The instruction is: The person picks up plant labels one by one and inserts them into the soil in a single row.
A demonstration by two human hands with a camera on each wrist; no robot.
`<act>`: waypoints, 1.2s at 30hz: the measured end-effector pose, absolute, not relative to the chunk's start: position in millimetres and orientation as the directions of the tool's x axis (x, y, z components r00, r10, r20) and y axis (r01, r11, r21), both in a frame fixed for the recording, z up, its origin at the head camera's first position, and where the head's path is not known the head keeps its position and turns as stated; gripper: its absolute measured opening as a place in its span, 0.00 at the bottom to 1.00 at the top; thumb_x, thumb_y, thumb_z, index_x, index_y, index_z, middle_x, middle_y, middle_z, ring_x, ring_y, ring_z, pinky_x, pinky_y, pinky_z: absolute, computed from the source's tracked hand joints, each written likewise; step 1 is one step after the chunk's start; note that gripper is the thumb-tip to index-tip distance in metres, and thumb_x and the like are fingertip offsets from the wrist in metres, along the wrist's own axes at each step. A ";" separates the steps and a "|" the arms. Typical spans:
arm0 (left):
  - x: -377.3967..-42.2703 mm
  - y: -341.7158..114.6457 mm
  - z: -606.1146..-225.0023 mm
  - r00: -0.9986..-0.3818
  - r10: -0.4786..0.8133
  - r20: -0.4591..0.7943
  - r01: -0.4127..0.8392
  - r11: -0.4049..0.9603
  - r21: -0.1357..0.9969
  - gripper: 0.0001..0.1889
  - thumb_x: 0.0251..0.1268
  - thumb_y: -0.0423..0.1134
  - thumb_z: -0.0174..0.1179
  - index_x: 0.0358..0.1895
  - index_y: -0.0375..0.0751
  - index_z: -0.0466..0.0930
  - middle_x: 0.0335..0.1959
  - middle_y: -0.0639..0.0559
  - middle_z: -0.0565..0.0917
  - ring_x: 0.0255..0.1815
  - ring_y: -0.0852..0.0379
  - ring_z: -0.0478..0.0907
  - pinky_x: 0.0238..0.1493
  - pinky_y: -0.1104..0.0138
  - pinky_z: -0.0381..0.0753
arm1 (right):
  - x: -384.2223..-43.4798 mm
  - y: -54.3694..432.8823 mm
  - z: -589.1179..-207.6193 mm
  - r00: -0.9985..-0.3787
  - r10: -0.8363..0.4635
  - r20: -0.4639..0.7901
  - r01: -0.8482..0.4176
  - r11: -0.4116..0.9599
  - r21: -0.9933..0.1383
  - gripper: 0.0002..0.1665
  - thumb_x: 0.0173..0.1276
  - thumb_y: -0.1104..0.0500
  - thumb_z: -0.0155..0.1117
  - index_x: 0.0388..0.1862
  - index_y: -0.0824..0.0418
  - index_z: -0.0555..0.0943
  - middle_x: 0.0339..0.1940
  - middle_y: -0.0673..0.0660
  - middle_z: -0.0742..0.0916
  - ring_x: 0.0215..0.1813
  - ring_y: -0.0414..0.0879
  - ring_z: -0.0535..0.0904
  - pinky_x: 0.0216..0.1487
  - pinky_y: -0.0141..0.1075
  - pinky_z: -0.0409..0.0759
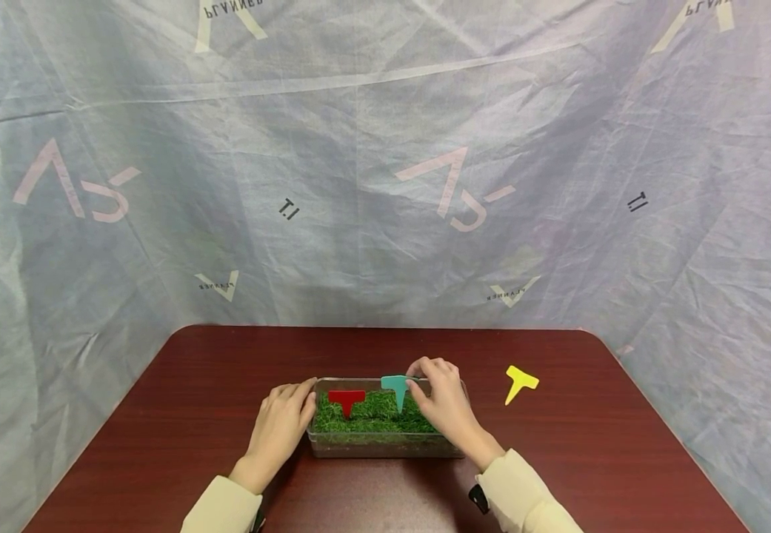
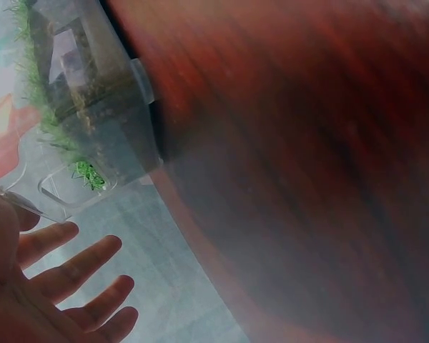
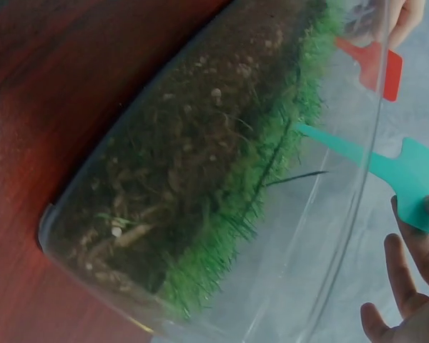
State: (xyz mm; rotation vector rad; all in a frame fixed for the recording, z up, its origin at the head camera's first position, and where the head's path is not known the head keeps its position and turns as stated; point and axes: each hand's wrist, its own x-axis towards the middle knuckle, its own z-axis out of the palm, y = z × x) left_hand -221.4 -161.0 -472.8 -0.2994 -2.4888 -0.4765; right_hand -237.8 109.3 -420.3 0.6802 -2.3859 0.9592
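Note:
A clear plastic box (image 1: 385, 448) of grass over brown soil stands on the table. The turquoise T-shaped plant label (image 1: 395, 383) is upright, its pointed stem down at the grass right of the middle. My right hand (image 1: 446, 403) pinches one end of its crossbar between thumb and index finger, the other fingers spread. To the left, a red plant label (image 1: 347, 397) stands in the grass with nobody touching it. My left hand (image 1: 280, 423) rests at the box's left end, thumb and index finger at the rim; its fingers (image 2: 79, 275) look spread and fairly straight.
A yellow plant label (image 1: 521, 383) lies on the dark red table (image 1: 225, 355), to the right of the box. Grey printed cloth (image 1: 358, 222) hangs behind the table and at both sides.

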 end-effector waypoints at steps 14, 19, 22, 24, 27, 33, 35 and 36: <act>-221.9 -161.5 -473.4 -0.827 0.100 0.553 0.299 0.912 0.283 0.15 0.66 0.41 0.52 0.53 0.44 0.79 0.43 0.45 0.83 0.46 0.42 0.76 0.43 0.49 0.75 | -237.5 106.0 -431.4 -0.762 -0.261 0.593 -0.605 0.613 -0.508 0.09 0.57 0.65 0.66 0.30 0.54 0.75 0.25 0.45 0.76 0.33 0.42 0.73 0.53 0.54 0.65; -222.7 -161.4 -474.1 -0.821 0.100 0.562 0.300 0.913 0.276 0.15 0.66 0.41 0.52 0.52 0.44 0.79 0.42 0.45 0.83 0.45 0.42 0.77 0.43 0.49 0.75 | -237.0 105.2 -434.8 -0.761 -0.266 0.592 -0.610 0.603 -0.514 0.09 0.56 0.65 0.66 0.30 0.55 0.75 0.26 0.47 0.78 0.34 0.43 0.73 0.54 0.56 0.65; -222.8 -161.4 -474.2 -0.821 0.098 0.562 0.298 0.914 0.276 0.15 0.66 0.41 0.52 0.52 0.44 0.79 0.41 0.45 0.84 0.45 0.42 0.77 0.43 0.49 0.75 | -237.1 104.5 -436.8 -0.764 -0.269 0.587 -0.606 0.610 -0.510 0.09 0.56 0.65 0.66 0.30 0.55 0.75 0.26 0.47 0.78 0.34 0.43 0.73 0.54 0.55 0.66; -222.8 -161.4 -474.3 -0.822 0.098 0.560 0.298 0.913 0.277 0.15 0.66 0.41 0.52 0.52 0.44 0.79 0.41 0.45 0.84 0.45 0.42 0.77 0.43 0.49 0.75 | -237.0 103.9 -438.0 -0.767 -0.270 0.582 -0.601 0.621 -0.503 0.09 0.56 0.65 0.67 0.30 0.55 0.75 0.26 0.47 0.78 0.34 0.43 0.73 0.54 0.55 0.66; -222.7 -161.4 -474.2 -0.824 0.100 0.558 0.299 0.913 0.279 0.15 0.66 0.41 0.52 0.52 0.44 0.79 0.42 0.45 0.83 0.45 0.42 0.77 0.43 0.49 0.75 | -236.7 103.0 -439.0 -0.774 -0.269 0.573 -0.590 0.636 -0.497 0.09 0.56 0.64 0.67 0.29 0.55 0.75 0.27 0.47 0.78 0.35 0.42 0.74 0.54 0.54 0.67; -222.2 -161.4 -473.6 -0.826 0.100 0.554 0.298 0.912 0.280 0.15 0.66 0.41 0.52 0.52 0.44 0.79 0.42 0.45 0.83 0.46 0.42 0.77 0.43 0.49 0.75 | -236.6 102.3 -440.6 -0.782 -0.273 0.561 -0.585 0.633 -0.507 0.09 0.56 0.64 0.67 0.30 0.55 0.75 0.28 0.48 0.79 0.36 0.43 0.75 0.54 0.54 0.67; -222.4 -161.4 -473.7 -0.827 0.100 0.553 0.298 0.913 0.280 0.15 0.66 0.41 0.52 0.52 0.44 0.79 0.42 0.45 0.83 0.46 0.42 0.77 0.43 0.49 0.75 | -236.7 102.3 -441.1 -0.777 -0.280 0.564 -0.590 0.634 -0.499 0.09 0.56 0.64 0.67 0.30 0.55 0.75 0.28 0.48 0.79 0.36 0.43 0.75 0.54 0.54 0.67; -222.5 -161.5 -473.7 -0.827 0.100 0.553 0.298 0.913 0.280 0.15 0.66 0.41 0.52 0.52 0.44 0.79 0.42 0.45 0.83 0.45 0.42 0.77 0.43 0.49 0.75 | -236.7 102.3 -441.3 -0.774 -0.283 0.566 -0.594 0.635 -0.494 0.09 0.56 0.64 0.67 0.30 0.55 0.75 0.28 0.48 0.79 0.36 0.43 0.75 0.54 0.54 0.67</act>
